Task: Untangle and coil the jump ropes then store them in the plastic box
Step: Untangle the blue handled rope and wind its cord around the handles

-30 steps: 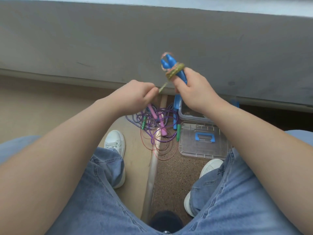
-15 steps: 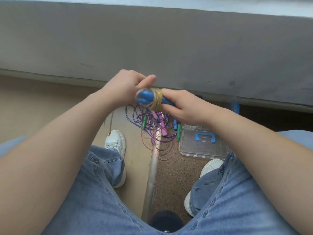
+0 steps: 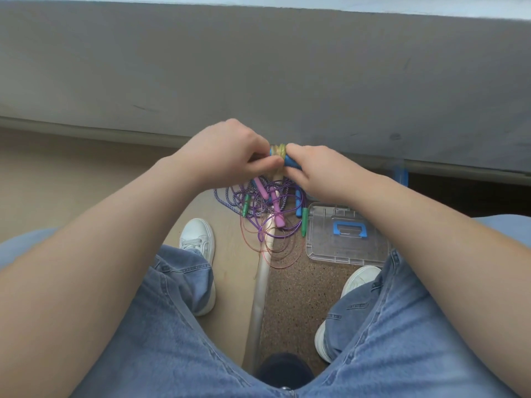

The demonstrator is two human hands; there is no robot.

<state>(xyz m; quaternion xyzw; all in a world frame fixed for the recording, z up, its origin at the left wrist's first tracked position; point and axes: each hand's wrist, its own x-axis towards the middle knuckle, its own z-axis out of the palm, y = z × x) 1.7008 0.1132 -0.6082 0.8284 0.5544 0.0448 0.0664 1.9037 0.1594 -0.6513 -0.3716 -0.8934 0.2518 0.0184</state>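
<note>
A jump rope with blue handles (image 3: 290, 161) and a yellow-green cord wound round them (image 3: 279, 151) sits between both hands at chest height. My right hand (image 3: 313, 173) grips the blue handles. My left hand (image 3: 230, 153) pinches the bundle at its left end, fingers curled over it. Below on the floor lies a tangle of purple and pink ropes (image 3: 267, 208) with pink, green and blue handles. The clear plastic box lid (image 3: 324, 242), with its blue handle (image 3: 351, 229), lies flat to the right of the tangle; the box itself is mostly hidden behind my right arm.
A grey wall (image 3: 258, 67) runs across the back. A pale floor strip (image 3: 263, 280) divides the beige floor from the brown speckled carpet. My white shoes (image 3: 198, 242) (image 3: 359, 278) and jeans-clad legs fill the foreground.
The wound bundle came down from a raised, upright position to a level one in front of me. My left hand moved in from the left and closed onto its end.
</note>
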